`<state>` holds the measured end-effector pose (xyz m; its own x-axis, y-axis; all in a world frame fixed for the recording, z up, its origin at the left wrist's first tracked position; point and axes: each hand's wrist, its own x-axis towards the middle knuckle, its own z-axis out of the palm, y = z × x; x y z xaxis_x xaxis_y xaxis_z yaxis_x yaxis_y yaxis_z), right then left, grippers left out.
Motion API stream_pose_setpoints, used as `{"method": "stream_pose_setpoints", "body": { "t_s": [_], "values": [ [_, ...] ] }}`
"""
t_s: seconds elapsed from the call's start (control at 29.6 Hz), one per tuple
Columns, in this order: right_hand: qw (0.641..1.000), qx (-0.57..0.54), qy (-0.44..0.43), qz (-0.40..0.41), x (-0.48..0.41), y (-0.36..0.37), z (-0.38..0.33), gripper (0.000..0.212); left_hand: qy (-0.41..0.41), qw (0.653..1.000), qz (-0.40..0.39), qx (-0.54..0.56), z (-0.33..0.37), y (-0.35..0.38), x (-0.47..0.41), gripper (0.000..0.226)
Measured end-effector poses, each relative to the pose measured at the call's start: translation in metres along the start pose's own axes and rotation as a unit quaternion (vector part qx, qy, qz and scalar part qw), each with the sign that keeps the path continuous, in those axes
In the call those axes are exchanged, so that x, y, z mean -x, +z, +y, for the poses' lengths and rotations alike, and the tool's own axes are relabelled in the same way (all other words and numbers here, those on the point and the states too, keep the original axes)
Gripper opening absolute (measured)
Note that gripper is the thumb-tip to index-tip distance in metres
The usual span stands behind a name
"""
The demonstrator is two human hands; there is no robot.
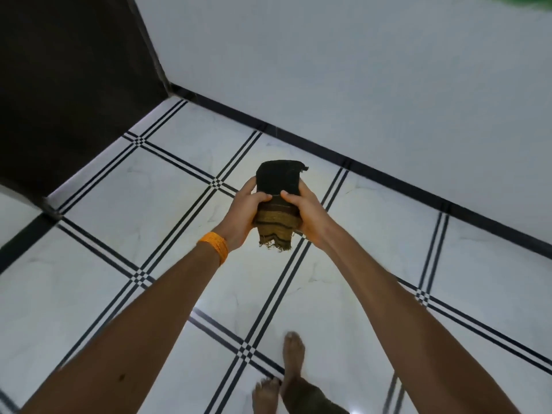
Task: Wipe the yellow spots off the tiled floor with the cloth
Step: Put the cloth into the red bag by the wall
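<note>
Two hands squeeze the folded cloth (279,180): my left hand (243,215) and right hand (309,218) hold it high above the floor (167,234). No yellow spots show, so I could wipe the wrong tile.

One view only here, worn on the head: it looked forward and steeply down, out along both forearms (143,309). The left hand (242,213) and right hand (310,216), gripping the cloth (279,183), sat near mid-frame, close to the lens, the tiled floor (373,249) well below. Wide angle, lines bowed. The white wall (328,70) filled the upper right, a dark panel (59,85) the upper left, and bare feet (294,354) showed at the bottom edge.
</note>
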<state>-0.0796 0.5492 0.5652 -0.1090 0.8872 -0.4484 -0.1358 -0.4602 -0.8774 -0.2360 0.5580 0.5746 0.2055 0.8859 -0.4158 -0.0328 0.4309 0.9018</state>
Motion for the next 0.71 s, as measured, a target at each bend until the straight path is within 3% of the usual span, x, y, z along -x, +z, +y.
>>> {"method": "stream_pose_setpoints", "body": {
  "t_s": [0.17, 0.34, 0.51, 0.71],
  "values": [
    [0.999, 0.006, -0.018, 0.034, 0.136, -0.013, -0.084, 0.042, 0.013, 0.994, -0.030, -0.101, 0.099, 0.058, 0.104, 0.027],
    [0.993, -0.055, -0.044, 0.094, 0.238, -0.050, -0.122, 0.042, 0.102, 0.962, -0.039, -0.250, 0.142, 0.129, 0.169, 0.032],
    [0.973, -0.149, -0.076, 0.160, 0.350, -0.112, -0.135, 0.048, 0.185, 0.908, -0.098, -0.362, 0.136, 0.219, 0.216, 0.035],
    [0.937, -0.200, -0.104, 0.268, 0.516, -0.204, -0.101, 0.049, 0.256, 0.877, -0.130, -0.385, 0.094, 0.365, 0.301, 0.033]
  ]
}}
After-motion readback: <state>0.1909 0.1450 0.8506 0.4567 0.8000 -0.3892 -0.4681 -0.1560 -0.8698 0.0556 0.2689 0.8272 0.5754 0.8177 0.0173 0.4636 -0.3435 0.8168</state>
